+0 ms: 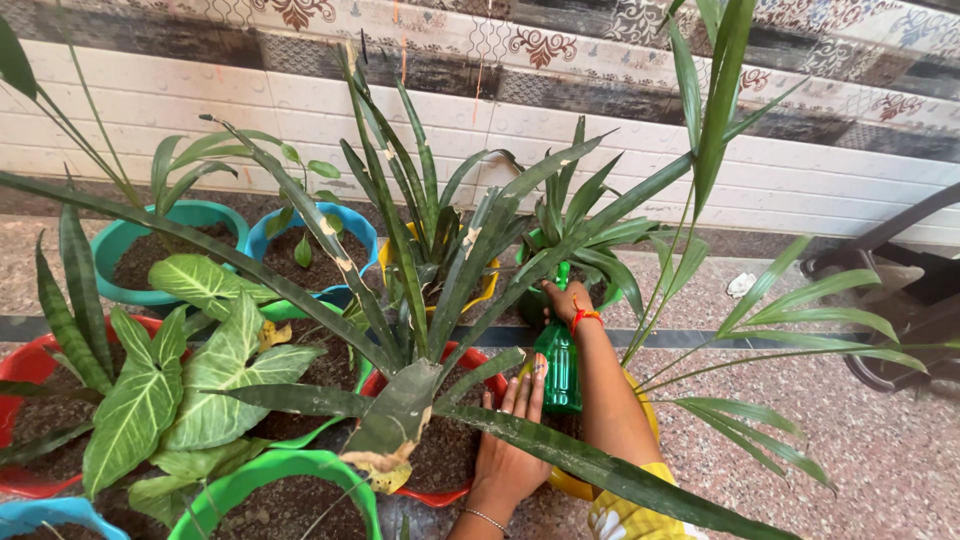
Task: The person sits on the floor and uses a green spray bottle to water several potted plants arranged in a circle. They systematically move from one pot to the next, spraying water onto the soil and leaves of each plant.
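The green plastic spray bottle [558, 368] stands in the middle. The left hand [510, 440] lies at its 7 o'clock, flat on the soil of the red round plastic pot [470, 362]. The right hand [566, 300] is at 12 o'clock, on the bottle's top. The blue round plastic pot [345, 222] sits at 10 o'clock, with the teal round plastic pot [190, 213] to its left. The tiled wall [800, 170] is behind them all.

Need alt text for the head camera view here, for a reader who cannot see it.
A person's right hand grips the top of a green spray bottle among potted plants, while the left hand rests flat at the rim of a red pot. Long-leaved plants in teal, blue, yellow and green pots crowd a stone floor before a tiled wall.
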